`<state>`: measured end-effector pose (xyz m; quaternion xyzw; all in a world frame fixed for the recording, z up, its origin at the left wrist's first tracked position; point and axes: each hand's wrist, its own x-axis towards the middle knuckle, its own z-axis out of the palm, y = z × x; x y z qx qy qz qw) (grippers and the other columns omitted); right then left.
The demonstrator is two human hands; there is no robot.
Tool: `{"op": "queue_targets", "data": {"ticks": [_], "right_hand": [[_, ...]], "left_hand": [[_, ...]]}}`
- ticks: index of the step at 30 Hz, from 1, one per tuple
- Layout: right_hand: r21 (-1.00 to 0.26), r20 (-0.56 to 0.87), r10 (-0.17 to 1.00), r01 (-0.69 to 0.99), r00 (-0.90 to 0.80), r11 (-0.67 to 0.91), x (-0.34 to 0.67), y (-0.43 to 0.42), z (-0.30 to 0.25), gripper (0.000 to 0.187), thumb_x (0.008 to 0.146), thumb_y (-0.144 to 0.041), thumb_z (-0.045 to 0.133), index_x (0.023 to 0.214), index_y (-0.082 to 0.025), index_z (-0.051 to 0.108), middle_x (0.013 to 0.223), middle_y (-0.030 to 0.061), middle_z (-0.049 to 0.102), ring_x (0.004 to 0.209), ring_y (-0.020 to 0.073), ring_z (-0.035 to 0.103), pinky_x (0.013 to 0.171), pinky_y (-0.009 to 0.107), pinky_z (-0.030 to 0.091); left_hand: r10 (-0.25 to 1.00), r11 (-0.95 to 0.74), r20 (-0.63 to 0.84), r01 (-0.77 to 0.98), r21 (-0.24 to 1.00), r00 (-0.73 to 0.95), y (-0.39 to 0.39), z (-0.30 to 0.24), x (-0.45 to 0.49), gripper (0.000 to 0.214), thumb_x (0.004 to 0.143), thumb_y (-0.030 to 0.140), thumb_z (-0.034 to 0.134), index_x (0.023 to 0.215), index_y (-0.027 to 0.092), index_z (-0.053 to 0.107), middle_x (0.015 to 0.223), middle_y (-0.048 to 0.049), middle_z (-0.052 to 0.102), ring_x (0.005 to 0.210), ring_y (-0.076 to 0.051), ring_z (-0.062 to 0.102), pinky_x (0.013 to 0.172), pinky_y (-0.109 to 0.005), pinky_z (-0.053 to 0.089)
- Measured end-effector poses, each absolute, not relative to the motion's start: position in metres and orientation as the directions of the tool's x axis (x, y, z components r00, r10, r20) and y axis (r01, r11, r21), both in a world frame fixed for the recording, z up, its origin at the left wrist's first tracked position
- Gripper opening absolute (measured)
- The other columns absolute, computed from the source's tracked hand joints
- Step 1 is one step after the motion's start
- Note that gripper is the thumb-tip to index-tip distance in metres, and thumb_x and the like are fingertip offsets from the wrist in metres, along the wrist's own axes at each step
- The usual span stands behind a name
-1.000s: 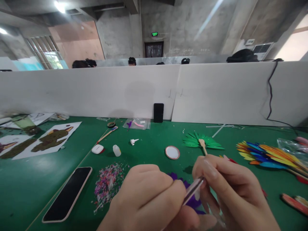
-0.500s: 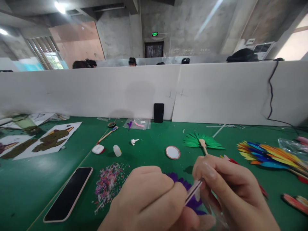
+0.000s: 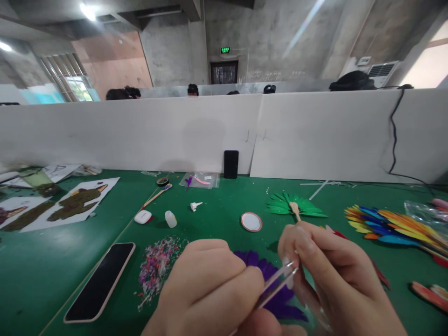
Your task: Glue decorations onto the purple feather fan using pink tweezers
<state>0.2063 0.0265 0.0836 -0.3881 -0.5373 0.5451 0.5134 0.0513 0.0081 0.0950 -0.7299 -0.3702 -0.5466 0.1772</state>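
My left hand [image 3: 213, 284] is closed in a fist around a pair of tweezers [image 3: 276, 283], whose two shiny prongs point right. Their tips stand apart beside the fingertips of my right hand [image 3: 325, 270]. That hand is closed in a pinch, with a tiny whitish bit at its fingertips. Clear plastic [image 3: 317, 305] shows under its fingers; its full shape is hidden. Beneath both hands lies a fan of purple petals [image 3: 255, 261], partly covered by them.
Coloured crumbs [image 3: 159, 268] and a phone [image 3: 100, 282] lie left. Beyond are a small white bottle [image 3: 171, 219], a round lid [image 3: 251, 221] and a green fan piece [image 3: 311, 207]. Multicoloured feather-like pieces [image 3: 388, 224] spread right. A white partition [image 3: 157, 135] closes the back.
The tweezers' prongs have spread from close together to apart. My left hand has shifted slightly left, uncovering more of the purple petals. My right hand has barely moved.
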Motion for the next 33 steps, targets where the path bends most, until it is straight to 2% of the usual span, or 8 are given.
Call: {"op": "queue_targets", "data": {"ticks": [3,7,14,19,26,30,33], "right_hand": [[-0.988,0.128,0.97,-0.115,-0.206,0.106,0.206,0.029,0.085,0.035,0.085,-0.047,0.057,0.063,-0.02,0.055,0.054,-0.0022,0.045,0.043,0.0074,0.037,0.034,0.014,0.033],[-0.984,0.159,0.961,-0.116,-0.225,0.136,0.204,0.031,0.09,0.032,0.086,-0.046,0.057,0.065,-0.021,0.056,0.053,-0.0032,0.044,0.041,0.007,0.038,0.034,0.014,0.035],[-0.977,0.214,0.964,-0.032,-0.155,0.212,0.205,0.03,0.088,0.027,0.084,-0.043,0.061,0.068,-0.021,0.06,0.055,-0.0041,0.048,0.044,0.0058,0.042,0.04,0.012,0.038],[-0.973,0.226,0.959,0.003,-0.173,0.23,0.203,0.033,0.089,0.03,0.086,-0.044,0.057,0.067,-0.021,0.056,0.054,-0.0038,0.044,0.047,0.0081,0.041,0.041,0.015,0.038],[-0.942,0.331,0.935,0.013,-0.124,0.335,0.193,0.033,0.087,0.028,0.093,-0.041,0.046,0.073,-0.022,0.053,0.055,-0.0043,0.044,0.043,0.0077,0.042,0.037,0.016,0.036],[-0.921,0.389,0.919,-0.045,-0.06,0.386,0.181,0.03,0.087,0.027,0.096,-0.039,0.041,0.076,-0.024,0.05,0.051,-0.0057,0.044,0.039,0.0071,0.04,0.036,0.016,0.034],[-0.92,0.378,0.924,-0.087,0.056,0.382,0.175,0.028,0.087,0.024,0.096,-0.039,0.04,0.078,-0.025,0.05,0.05,-0.0063,0.043,0.039,0.0076,0.038,0.036,0.017,0.032]], "left_hand": [[0.347,-0.671,0.923,0.732,0.119,0.168,0.008,0.096,0.05,0.033,0.094,0.036,0.044,0.066,0.02,0.052,0.05,0.0049,0.054,0.047,-0.008,0.054,0.052,-0.022,0.05],[0.417,-0.717,0.877,0.679,0.157,0.237,0.008,0.093,0.047,0.028,0.095,0.034,0.043,0.075,0.019,0.055,0.057,0.0025,0.057,0.054,-0.01,0.056,0.054,-0.024,0.048],[0.434,-0.727,0.862,0.667,0.163,0.263,0.01,0.097,0.048,0.029,0.096,0.031,0.041,0.076,0.017,0.058,0.058,0.0003,0.059,0.053,-0.011,0.055,0.051,-0.025,0.045],[0.383,-0.726,0.892,0.676,0.128,0.242,0.016,0.095,0.047,0.025,0.093,0.028,0.046,0.074,0.018,0.06,0.059,-0.0004,0.061,0.053,-0.012,0.057,0.05,-0.024,0.046],[0.253,-0.714,0.94,0.7,0.023,0.228,0.027,0.09,0.049,0.02,0.09,0.022,0.049,0.073,0.018,0.058,0.055,0.0014,0.058,0.049,-0.01,0.055,0.048,-0.023,0.046],[0.254,-0.722,0.95,0.689,0.061,0.183,0.028,0.088,0.052,0.024,0.091,0.024,0.048,0.071,0.016,0.056,0.054,0.0002,0.057,0.048,-0.01,0.054,0.044,-0.024,0.043],[0.304,-0.727,0.949,0.664,0.174,0.083,0.024,0.084,0.052,0.021,0.092,0.024,0.048,0.076,0.016,0.059,0.057,-0.0006,0.059,0.052,-0.011,0.056,0.047,-0.025,0.045]]}}
